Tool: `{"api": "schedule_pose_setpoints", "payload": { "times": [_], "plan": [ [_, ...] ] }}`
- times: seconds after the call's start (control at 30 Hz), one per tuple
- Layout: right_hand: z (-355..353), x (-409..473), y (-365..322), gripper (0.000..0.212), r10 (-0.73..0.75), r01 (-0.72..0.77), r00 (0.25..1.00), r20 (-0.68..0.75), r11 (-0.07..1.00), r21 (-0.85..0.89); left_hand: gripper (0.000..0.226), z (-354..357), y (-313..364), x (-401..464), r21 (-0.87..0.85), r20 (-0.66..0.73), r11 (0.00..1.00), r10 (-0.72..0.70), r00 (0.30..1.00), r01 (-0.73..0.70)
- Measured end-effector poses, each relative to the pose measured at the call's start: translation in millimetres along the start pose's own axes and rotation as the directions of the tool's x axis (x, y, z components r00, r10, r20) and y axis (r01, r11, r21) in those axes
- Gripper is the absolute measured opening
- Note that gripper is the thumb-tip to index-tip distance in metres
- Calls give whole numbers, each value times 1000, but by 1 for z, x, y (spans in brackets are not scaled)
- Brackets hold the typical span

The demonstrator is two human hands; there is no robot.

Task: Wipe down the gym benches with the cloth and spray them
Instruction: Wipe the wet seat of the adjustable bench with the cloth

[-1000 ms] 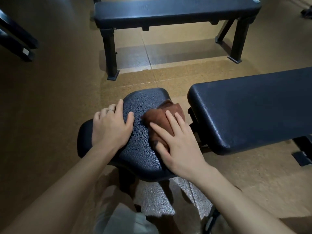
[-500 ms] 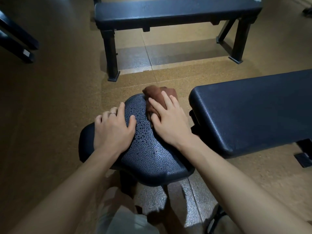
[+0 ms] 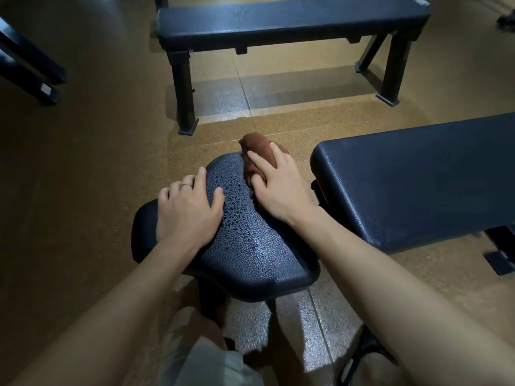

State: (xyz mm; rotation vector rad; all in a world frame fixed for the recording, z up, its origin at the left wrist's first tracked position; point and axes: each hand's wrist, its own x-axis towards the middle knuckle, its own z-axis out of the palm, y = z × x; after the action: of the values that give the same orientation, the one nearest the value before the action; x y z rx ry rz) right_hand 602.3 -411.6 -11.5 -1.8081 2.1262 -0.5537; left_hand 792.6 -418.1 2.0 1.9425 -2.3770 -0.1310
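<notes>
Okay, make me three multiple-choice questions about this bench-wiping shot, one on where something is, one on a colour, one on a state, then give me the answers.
1. Where is the cloth?
A. at the far edge of the seat pad
B. on the floor
C. on the far bench

2. What colour is the cloth?
A. white
B. brown
C. blue

3. What is the left hand doing?
A. holding a spray bottle
B. hanging off the pad
C. resting flat on the pad

Answers: 1 A, the right hand presses it at the pad's far rim. 2 B, it is rusty brown. 3 C, the palm lies flat on the droplet-covered pad.
</notes>
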Motion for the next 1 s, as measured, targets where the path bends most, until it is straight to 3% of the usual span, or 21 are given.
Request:
{"api": "schedule_pose_setpoints", "payload": {
  "times": [0.13, 0.27, 0.4, 0.57, 0.83, 1.0],
  "plan": [
    [-4, -74, 3, 57, -41, 40, 995, -90, 999, -20, 65, 1, -1, -1, -7, -3, 1000, 11, 1000, -11],
    [-10, -143, 5, 57, -17, 19, 999, -36, 999, 48, 64, 3, -3, 0, -3, -14, 1000, 16, 1000, -16],
    [-5, -88, 10, 55, -21, 26, 997, -72, 997, 69, 63, 4, -2, -1, -2, -11, 1000, 16, 1000, -16],
    [-1, 3, 15, 52, 82, -68, 996, -33, 953, 295, 64, 2, -2, 0, -8, -7, 1000, 9, 1000, -9],
    [-8, -158, 13, 55, 156, -119, 986, -58, 904, 410, 64, 3, -2, 2, -10, -8, 1000, 3, 1000, -3],
    [-6, -100, 21, 54, 167, -133, 985, -50, 902, 412, 65, 4, -2, 3, 1, -3, 1000, 10, 1000, -10]
  ]
}}
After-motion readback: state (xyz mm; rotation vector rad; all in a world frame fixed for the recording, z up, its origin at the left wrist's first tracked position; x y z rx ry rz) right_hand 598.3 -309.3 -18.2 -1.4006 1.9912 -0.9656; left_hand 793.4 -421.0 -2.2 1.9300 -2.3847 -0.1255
